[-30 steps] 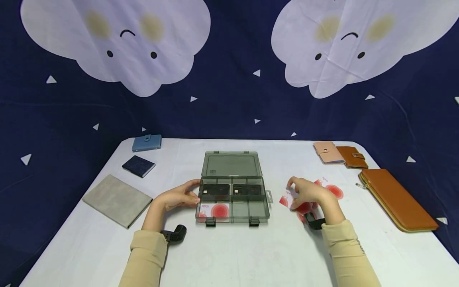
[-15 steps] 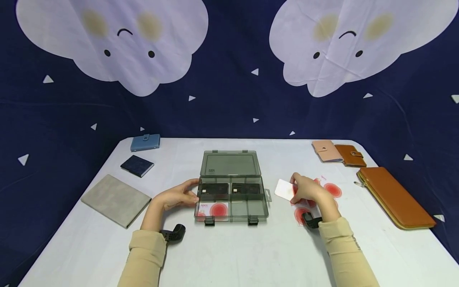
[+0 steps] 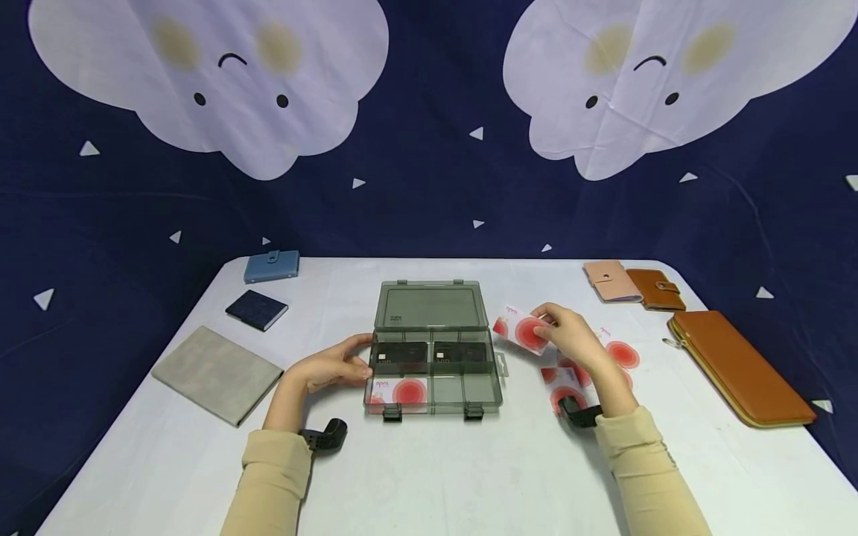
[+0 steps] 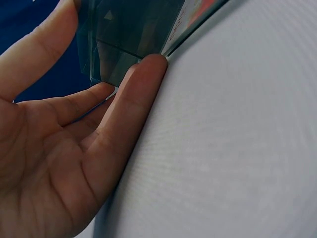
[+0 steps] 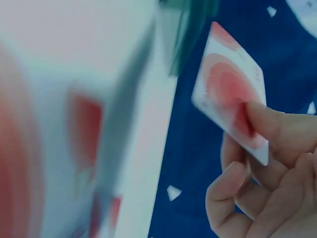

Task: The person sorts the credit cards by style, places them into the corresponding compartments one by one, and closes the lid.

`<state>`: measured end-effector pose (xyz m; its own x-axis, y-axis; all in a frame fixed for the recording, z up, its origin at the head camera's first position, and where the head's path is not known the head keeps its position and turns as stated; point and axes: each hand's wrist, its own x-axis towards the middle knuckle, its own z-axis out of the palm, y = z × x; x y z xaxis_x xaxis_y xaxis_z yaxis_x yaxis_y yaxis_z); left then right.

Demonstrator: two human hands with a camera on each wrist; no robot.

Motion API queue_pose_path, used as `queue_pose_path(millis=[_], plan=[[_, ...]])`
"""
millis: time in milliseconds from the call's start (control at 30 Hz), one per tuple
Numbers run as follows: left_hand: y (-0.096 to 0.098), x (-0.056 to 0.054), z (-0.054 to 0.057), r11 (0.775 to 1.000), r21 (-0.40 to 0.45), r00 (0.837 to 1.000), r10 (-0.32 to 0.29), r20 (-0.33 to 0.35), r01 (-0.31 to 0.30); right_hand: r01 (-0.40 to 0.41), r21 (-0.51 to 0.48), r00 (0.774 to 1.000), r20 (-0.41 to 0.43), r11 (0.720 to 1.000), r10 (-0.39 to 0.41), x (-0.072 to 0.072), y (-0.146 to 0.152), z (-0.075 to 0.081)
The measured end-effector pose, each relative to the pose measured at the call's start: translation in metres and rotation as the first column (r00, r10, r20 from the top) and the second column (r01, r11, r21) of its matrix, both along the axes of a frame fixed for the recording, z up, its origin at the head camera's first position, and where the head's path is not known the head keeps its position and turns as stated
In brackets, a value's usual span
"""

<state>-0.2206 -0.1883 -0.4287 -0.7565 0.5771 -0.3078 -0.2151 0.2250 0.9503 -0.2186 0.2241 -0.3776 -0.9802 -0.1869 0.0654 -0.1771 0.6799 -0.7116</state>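
Note:
My right hand pinches a white card with red circles between thumb and fingers, raised just right of the box. In the right wrist view the card stands tilted, its printed face showing. An open, smoky-grey plastic compartment box lies in the middle of the table. My left hand rests at its left side, with fairly straight fingers touching the wall. Two black cards fill the rear compartments; a red-and-white card lies in the front left one. Several more red-and-white cards lie under my right wrist.
On the left are a grey notebook, a dark blue booklet and a blue card holder. A pink card holder, a brown one and a long tan zip wallet lie at right.
My right hand has lifted the card off the pile and moved it up and left toward the box, turning its printed face into view. My left hand stays at the box.

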Motion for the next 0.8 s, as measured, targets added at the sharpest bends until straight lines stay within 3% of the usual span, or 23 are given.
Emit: queue_pose_path(millis=[167,333,533,667,800], plan=[[0.0,0.0,0.0,1.0,-0.002,1.0,0.004,0.0,-0.004,-0.047,-0.127,0.999,-0.022,0.991,0.045,0.01,-0.023,0.01],[0.0,0.001,0.001,1.0,0.006,1.0,0.006,0.002,-0.006,-0.146,-0.121,0.989,-0.051,0.982,0.141,0.022,-0.05,0.012],[0.0,0.002,0.002,1.0,0.025,1.0,-0.002,0.0,0.002,-0.24,0.055,0.966,-0.089,0.969,0.245,0.034,-0.075,0.006],[-0.001,0.002,0.002,0.999,0.039,1.0,-0.01,0.001,0.01,-0.266,0.229,0.948,-0.116,0.936,0.298,0.037,-0.085,-0.001],[-0.001,0.002,0.001,0.999,0.038,1.0,-0.015,0.0,0.015,-0.275,0.317,0.943,-0.095,0.908,0.319,0.038,-0.089,-0.008]])
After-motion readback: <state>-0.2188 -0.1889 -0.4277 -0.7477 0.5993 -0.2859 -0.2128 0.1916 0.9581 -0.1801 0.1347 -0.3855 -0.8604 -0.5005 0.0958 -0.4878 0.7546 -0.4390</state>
